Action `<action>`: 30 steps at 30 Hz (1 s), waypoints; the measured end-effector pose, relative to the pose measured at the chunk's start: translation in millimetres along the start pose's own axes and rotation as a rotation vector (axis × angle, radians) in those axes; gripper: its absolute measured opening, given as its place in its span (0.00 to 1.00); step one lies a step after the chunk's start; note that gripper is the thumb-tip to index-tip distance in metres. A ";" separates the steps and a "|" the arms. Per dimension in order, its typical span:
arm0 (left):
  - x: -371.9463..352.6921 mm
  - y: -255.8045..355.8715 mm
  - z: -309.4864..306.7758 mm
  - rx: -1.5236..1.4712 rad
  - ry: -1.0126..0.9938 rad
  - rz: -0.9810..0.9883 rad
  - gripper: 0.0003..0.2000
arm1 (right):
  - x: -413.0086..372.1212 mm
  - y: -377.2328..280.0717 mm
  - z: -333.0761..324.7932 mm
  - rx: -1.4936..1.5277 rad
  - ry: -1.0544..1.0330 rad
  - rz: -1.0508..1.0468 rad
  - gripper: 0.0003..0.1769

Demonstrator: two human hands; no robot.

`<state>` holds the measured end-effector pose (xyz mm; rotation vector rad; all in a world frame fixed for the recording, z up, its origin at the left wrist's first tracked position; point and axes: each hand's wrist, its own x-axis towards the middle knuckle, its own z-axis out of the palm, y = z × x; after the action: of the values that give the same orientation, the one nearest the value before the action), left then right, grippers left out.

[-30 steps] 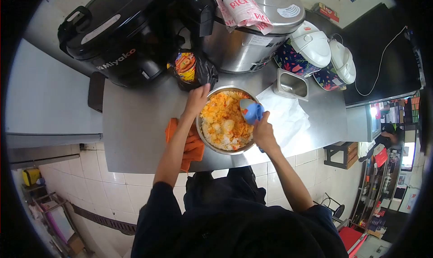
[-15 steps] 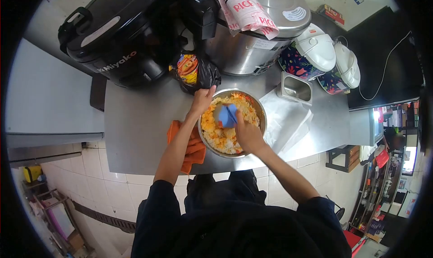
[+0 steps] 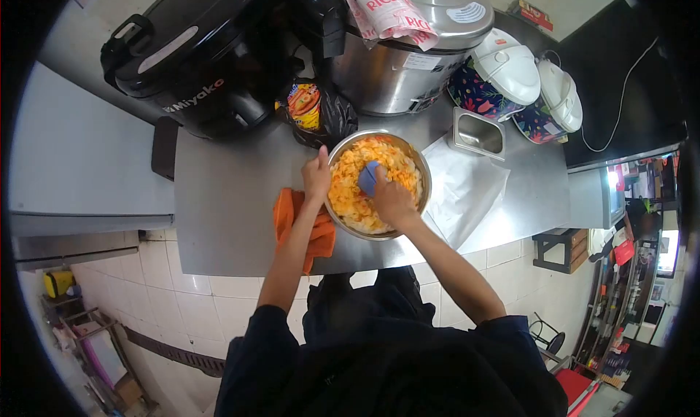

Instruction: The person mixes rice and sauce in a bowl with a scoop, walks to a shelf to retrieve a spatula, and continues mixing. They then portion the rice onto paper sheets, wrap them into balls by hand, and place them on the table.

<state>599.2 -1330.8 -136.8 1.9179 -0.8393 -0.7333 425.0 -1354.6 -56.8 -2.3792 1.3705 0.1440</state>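
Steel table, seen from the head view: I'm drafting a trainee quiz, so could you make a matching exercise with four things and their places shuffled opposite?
Things
1. Orange cloth
2. Small rectangular steel pan
3. Blue plastic scoop
4. White wrapping with red RICE print

Places
A. On top of the large silver cooker
B. In the right hand, at the orange-and-white rice
C. On the steel table, beneath the left forearm
D. Near the two flower-patterned, white-lidded cookers

Pairs: 1-C, 2-D, 3-B, 4-A
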 end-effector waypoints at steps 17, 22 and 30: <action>73.7 47.5 23.8 0.220 -0.442 0.453 0.26 | -43.8 25.9 -20.5 0.593 0.240 0.395 0.17; 72.3 40.4 25.8 0.094 -0.500 0.275 0.30 | 16.7 57.1 0.3 0.625 0.155 0.315 0.19; 75.5 37.7 30.3 0.162 -0.437 0.243 0.31 | 93.4 28.0 -35.2 0.214 -0.501 -0.159 0.17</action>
<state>611.2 -1419.2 -128.0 1.7744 -1.4123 -0.9740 445.8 -1456.1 -58.2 -2.0727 0.9102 0.4860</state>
